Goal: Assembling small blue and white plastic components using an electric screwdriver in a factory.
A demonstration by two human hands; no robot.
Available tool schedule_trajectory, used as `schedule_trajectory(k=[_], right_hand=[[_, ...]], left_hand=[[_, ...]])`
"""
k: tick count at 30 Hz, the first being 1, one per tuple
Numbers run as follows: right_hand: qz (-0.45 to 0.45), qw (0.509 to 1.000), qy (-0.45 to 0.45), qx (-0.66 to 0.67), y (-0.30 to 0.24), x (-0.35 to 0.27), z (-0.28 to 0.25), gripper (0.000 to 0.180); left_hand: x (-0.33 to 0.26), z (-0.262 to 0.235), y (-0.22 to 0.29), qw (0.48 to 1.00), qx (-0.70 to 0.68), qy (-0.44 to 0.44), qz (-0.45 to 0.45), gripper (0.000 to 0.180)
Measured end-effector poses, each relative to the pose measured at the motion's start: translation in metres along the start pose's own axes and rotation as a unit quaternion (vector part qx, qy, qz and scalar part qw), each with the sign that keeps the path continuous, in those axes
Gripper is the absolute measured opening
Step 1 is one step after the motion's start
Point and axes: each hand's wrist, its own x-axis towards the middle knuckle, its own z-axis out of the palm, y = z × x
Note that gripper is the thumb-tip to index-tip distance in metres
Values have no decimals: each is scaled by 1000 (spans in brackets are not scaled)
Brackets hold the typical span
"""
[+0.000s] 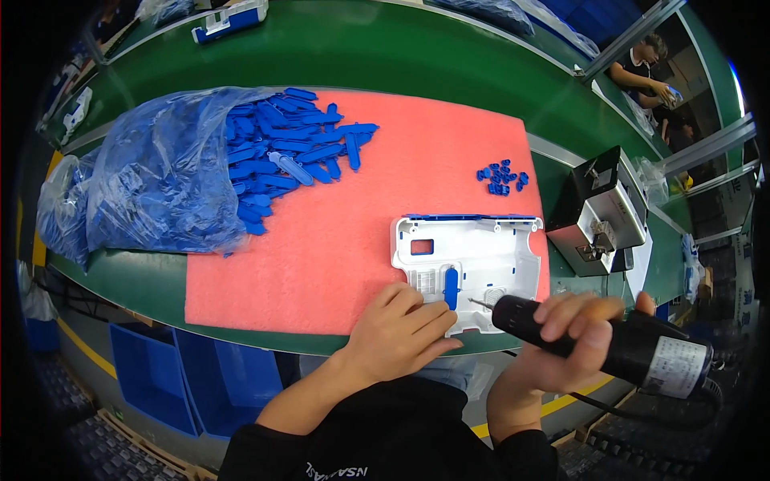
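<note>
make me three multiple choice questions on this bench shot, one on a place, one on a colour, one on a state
1. Where does the white plastic housing lie?
A. on the pink foam mat
B. inside the bag
C. on the floor

2. What colour are the loose clips spilling from the clear bag?
A. red
B. blue
C. yellow

3. What is the right hand doing?
A. resting flat and empty
B. gripping the black electric screwdriver
C. lifting the bag

Answers:
1 A, the housing sits on the mat's near right corner.
2 B, the whole pile is blue.
3 B, its fingers wrap the tool while the left hand steadies the housing.
</note>
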Motion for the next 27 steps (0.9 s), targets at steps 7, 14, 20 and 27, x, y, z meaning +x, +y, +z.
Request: schedule_trajectory(k=[7,14,20,27], right_hand=[[-15,998,-64,1,20,-5,-5,52],[3,997,-72,8,26,-4,-1,51],[-16,990,-140,15,29,-11,-5,30],[1,989,-149,20,67,-12,-58,26]], left_hand=[[0,2,-1,999,34,-11,25,29],[0,0,-5,999,32,-12,19,30],[-7,0,-1,998,47,-39,7,32],[-1,12,6,997,48,0,53,32]])
